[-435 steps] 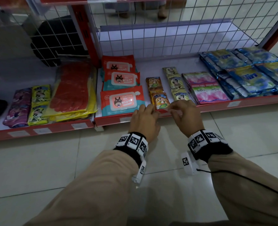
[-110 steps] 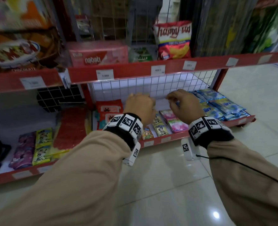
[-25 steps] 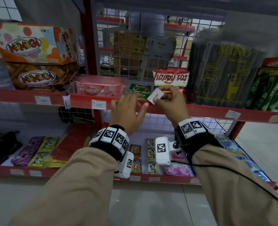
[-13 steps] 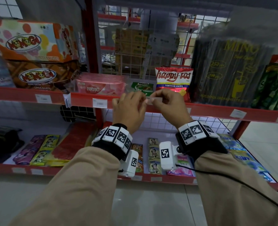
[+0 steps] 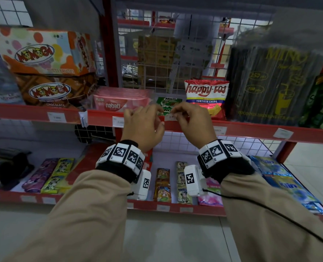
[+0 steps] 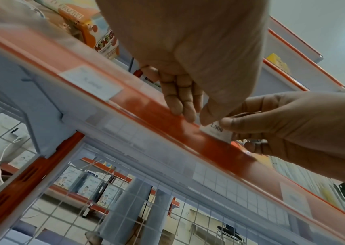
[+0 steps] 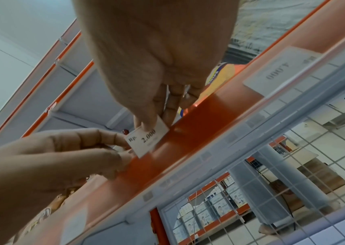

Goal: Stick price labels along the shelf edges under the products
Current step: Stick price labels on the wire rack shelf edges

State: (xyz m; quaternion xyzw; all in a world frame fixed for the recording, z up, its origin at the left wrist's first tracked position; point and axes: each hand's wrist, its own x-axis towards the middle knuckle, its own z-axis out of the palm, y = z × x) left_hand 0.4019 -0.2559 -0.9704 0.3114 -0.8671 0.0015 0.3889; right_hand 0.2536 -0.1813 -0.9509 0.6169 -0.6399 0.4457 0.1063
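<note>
From the head view the price label [image 5: 171,117] shows only a sliver behind the right grip [image 5: 193,125], print unreadable; up close the fine line beneath "2.000" is blurred.

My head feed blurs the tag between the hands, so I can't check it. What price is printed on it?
Observer: In the right wrist view the price label reads Rp. 2.000.
Operator: Is it flat on the strip?
Observer: No. Only its lower edge meets the red shelf edge. The rest stands above the strip, pinched by the right hand.
Operator: And the tag further right?
Observer: The neighbouring label, which sits on the strip, reads 4.000.
</note>
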